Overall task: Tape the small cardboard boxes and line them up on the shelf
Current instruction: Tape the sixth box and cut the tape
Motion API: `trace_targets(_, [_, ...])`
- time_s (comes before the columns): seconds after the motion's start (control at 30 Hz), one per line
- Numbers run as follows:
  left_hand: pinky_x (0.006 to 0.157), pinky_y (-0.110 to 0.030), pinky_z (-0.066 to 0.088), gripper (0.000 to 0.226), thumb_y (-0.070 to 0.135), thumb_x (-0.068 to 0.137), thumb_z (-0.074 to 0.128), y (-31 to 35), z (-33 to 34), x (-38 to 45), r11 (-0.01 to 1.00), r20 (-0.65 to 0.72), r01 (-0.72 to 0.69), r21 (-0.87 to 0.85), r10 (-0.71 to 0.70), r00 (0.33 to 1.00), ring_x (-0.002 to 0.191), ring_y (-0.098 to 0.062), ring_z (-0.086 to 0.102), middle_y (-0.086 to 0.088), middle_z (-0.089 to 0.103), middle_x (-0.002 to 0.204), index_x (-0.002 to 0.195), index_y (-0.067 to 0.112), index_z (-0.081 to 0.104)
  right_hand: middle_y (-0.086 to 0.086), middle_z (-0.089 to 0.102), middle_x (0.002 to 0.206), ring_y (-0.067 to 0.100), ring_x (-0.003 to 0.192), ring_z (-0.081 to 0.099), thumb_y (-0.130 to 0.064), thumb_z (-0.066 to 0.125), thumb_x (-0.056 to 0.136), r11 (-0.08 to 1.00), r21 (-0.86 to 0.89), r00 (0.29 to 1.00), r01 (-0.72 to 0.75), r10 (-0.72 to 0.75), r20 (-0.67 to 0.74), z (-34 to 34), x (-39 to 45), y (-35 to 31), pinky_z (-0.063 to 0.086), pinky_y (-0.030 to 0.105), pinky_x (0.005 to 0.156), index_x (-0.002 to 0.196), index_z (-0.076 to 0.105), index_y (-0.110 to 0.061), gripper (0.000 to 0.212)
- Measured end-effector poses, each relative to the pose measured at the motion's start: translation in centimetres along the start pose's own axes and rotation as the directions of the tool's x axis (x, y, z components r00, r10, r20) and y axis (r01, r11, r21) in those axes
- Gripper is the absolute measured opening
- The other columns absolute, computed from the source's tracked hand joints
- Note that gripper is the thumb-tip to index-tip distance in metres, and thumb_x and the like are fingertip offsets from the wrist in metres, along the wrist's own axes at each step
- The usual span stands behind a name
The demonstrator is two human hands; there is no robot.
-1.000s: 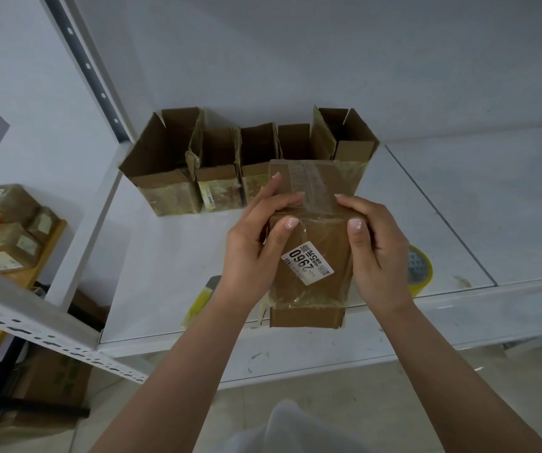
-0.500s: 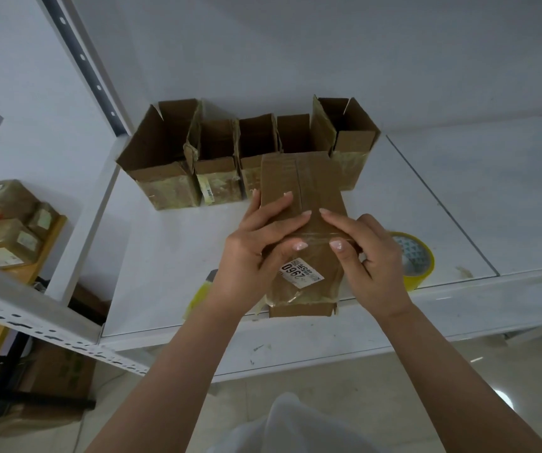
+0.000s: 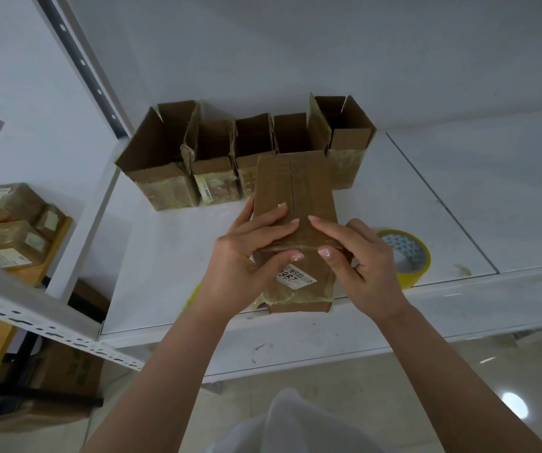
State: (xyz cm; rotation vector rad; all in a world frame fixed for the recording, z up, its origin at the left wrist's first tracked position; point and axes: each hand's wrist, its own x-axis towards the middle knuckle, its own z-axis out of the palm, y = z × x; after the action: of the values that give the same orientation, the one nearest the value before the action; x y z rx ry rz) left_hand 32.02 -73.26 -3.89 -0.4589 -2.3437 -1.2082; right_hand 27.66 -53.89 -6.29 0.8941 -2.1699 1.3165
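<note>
A small brown cardboard box (image 3: 299, 282) with a white printed label stands at the front of the white shelf (image 3: 165, 256). Its top flaps are folded shut with a seam down the middle. My left hand (image 3: 246, 256) grips its left top edge, fingers over the flaps and thumb on the front. My right hand (image 3: 357, 259) holds the right top edge the same way. A roll of yellow tape (image 3: 406, 256) lies on the shelf just right of my right hand, partly hidden by it.
Several open-topped cardboard boxes (image 3: 246, 155) stand in a row at the back of the shelf against the wall. A second yellow roll (image 3: 192, 295) peeks out under my left wrist. Taped parcels (image 3: 4, 223) sit on a wooden surface at the left.
The box has tipped down toward the shelf and its flaps are now pressed flat. Both hands slid closer together over the top edge.
</note>
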Motion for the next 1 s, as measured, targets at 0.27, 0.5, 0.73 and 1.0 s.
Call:
trace_targets(0.27, [0.116, -0.052, 0.028, 0.063, 0.066, 0.080, 0.054, 5.2, 0.3, 2.3, 0.886, -0.021, 0.193, 0.422, -0.203, 0.979, 0.147, -0.026, 0.024, 0.001, 0.050, 0.145, 0.127, 0.025, 0.062, 0.000, 0.059, 0.070, 0.002, 0.067, 0.059, -0.049, 0.032, 0.099, 0.959, 0.166, 0.972, -0.230, 0.236, -0.016, -1.2, -0.8, 1.2, 0.042, 0.015, 0.059, 0.138, 0.047, -0.011, 0.057])
trace_targets(0.5, [0.108, -0.062, 0.028, 0.087, 0.084, 0.077, 0.026, 5.1, 3.6, 3.8, 0.565, 0.098, 0.236, 0.791, -0.498, 0.862, 0.150, -0.035, -0.001, 0.005, 0.006, 0.164, 0.151, 0.044, 0.006, -0.013, 0.061, 0.071, 0.001, 0.070, 0.062, -0.040, 0.036, 0.100, 0.946, 0.117, 0.953, -0.303, 0.301, 0.035, -2.3, -2.3, 2.8, 0.044, 0.016, 0.059, 0.122, 0.060, -0.014, 0.042])
trace_targets(0.73, [0.103, -0.052, 0.044, 0.080, 0.071, 0.075, 0.042, 6.6, 2.4, 3.3, 0.711, -0.020, 0.355, 0.608, -0.433, 0.901, 0.142, -0.027, 0.027, 0.010, 0.035, 0.154, 0.147, 0.038, 0.033, -0.004, 0.065, 0.078, 0.018, 0.078, 0.064, -0.026, 0.047, 0.101, 0.866, 0.101, 0.868, -0.490, 0.473, 0.152, -4.3, -3.1, 3.8, 0.051, 0.038, 0.068, 0.116, 0.064, -0.017, 0.025])
trace_targets(1.0, [0.077, -0.016, 0.055, 0.050, 0.056, 0.083, 0.048, 9.7, 1.1, 6.3, 0.920, -0.271, 0.332, -0.208, -0.380, 0.884, 0.100, 0.002, 0.062, 0.019, 0.064, 0.110, 0.128, 0.038, 0.056, 0.008, 0.055, 0.057, 0.008, 0.041, 0.049, 0.013, 0.037, 0.091, 0.636, 0.285, 0.689, -0.717, 0.709, 0.152, -7.8, -0.3, 3.9, 0.043, 0.021, 0.043, 0.104, 0.053, -0.009, 0.031])
